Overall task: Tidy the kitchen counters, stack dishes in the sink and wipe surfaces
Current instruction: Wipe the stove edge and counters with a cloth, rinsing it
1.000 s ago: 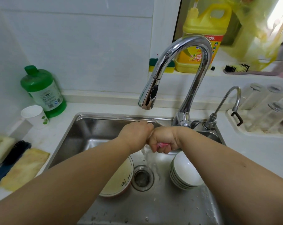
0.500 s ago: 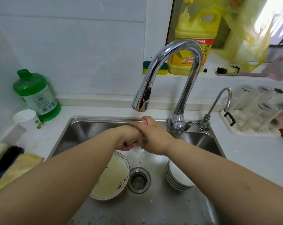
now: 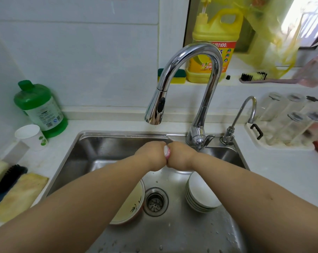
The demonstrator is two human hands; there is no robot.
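Pink-white cloth (image 3: 167, 154) sits mid-frame, squeezed btwn both fists over the sink (image 3: 92, 154), just under the tap (image 3: 193, 73) spout. Left hand (image 3: 151, 154) and right hand (image 3: 182, 157) are both curled tight on it, knuckles touching; only a sliver of cloth shows.

Below hands: plate (image 3: 132, 203) w/ leaf print left of drain (image 3: 155, 201), mostly under left forearm; bowl stack (image 3: 202, 196) right of drain. Water drops on sink floor, lower frame.

Left side: green bottle (image 3: 39, 108), white cup (image 3: 31, 136) just in front of it, brush (image 3: 7, 178) and yellow rag (image 3: 17, 196) at left edge. Upper center: yellow jug (image 3: 214, 46) and sponge (image 3: 178, 75) on sill. Right: small tap (image 3: 242, 117), glasses (image 3: 291, 117) in a rack.
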